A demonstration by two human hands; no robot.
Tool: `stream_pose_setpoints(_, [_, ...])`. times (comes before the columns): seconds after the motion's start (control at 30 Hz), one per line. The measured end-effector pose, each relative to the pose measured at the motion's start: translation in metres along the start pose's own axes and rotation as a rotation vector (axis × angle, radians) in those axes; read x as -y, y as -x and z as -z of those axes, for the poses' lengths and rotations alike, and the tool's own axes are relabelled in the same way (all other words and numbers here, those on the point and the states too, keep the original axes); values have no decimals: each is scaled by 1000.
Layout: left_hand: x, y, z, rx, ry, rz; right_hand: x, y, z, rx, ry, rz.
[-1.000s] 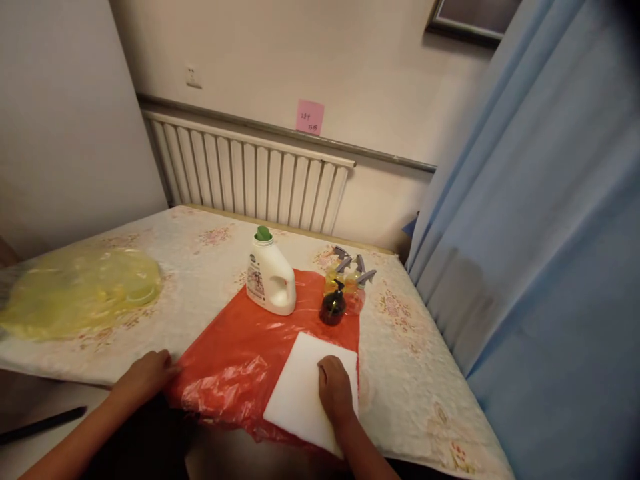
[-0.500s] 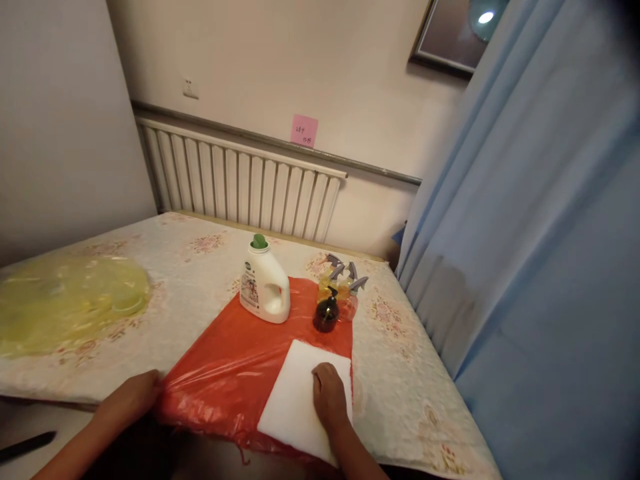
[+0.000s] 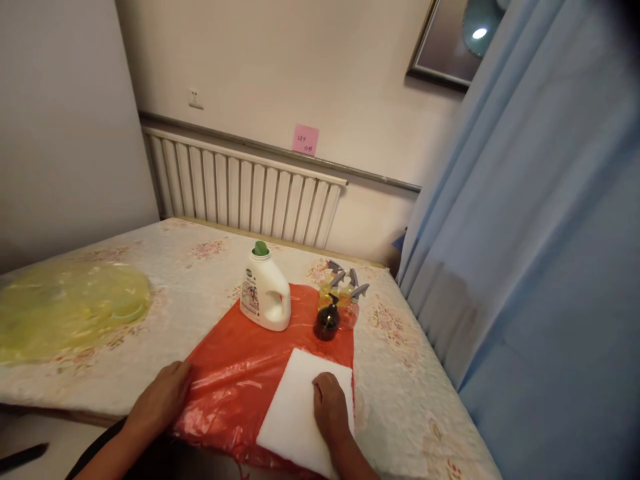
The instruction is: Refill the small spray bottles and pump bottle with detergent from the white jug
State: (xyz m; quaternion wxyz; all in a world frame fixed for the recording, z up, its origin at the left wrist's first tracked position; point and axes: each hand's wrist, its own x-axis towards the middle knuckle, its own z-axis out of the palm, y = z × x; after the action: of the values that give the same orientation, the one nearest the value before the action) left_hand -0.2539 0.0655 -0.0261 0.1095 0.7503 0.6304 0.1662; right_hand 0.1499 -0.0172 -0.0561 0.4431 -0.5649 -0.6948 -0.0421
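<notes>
Here the right hand (image 3: 329, 410) lies flat, palm down and fingers loosely spread, on the white sheet (image 3: 299, 410), pressing on its right half without gripping it. The white sheet rests on the red plastic bag (image 3: 240, 363), at the bag's 5 o'clock corner, with its near edge reaching the front edge of the tabletop (image 3: 400, 393). The left hand (image 3: 160, 400) lies open and flat too, at 9 o'clock from the white sheet, its fingertips touching the left border of the red plastic bag where the film is crumpled; it clasps nothing.

The red plastic bag is spread over the flowered cover of the tabletop. At its 12 o'clock end stands a white detergent jug (image 3: 264, 293) with a green cap, upright. At 3 o'clock from the jug, near it but apart, stands a small dark pump bottle (image 3: 327, 322), and just behind that, touching or nearly so, a cluster of yellowish spray bottles (image 3: 343, 295) with grey triggers. Well apart, at 9 o'clock on the tabletop, lies a yellow plastic bag (image 3: 70, 308), flattened. Behind the tabletop runs a white radiator (image 3: 240, 193), with a pink note (image 3: 305, 139) on the wall above it. A blue curtain (image 3: 540, 233) hangs at 3 o'clock.
</notes>
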Motion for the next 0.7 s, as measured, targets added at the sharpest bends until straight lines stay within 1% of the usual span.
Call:
stream_pose_setpoints(0.07, [4,-1,-9,-19,-15,-41,0,0,0,0,5,7])
stream_pose_setpoints(0.13, [12,-2,-16,-48,-17,-44,-1,0,0,3,9,10])
stream_pose_setpoints(0.27, [22,-5,-22,-96,23,-28,-3,0,0,35,-9,-16])
stream_pose_setpoints(0.33, [22,-5,-22,-107,47,-17,-2,-2,2,73,-48,-56])
stream_pose_setpoints(0.43, [21,-4,-23,-116,62,-20,0,-11,9,178,-122,-205])
stream_pose_setpoints(0.5, [20,-3,-24,-124,56,-26,3,-23,15,231,-149,-298])
stream_pose_setpoints(0.57, [21,-2,-25,-130,47,-27,6,-42,17,240,-157,-332])
stream_pose_setpoints(0.63, [22,-2,-27,-139,40,-28,10,-65,14,229,-170,-342])
stream_pose_setpoints(0.7, [23,-1,-29,-150,46,-30,15,-93,6,220,-193,-354])
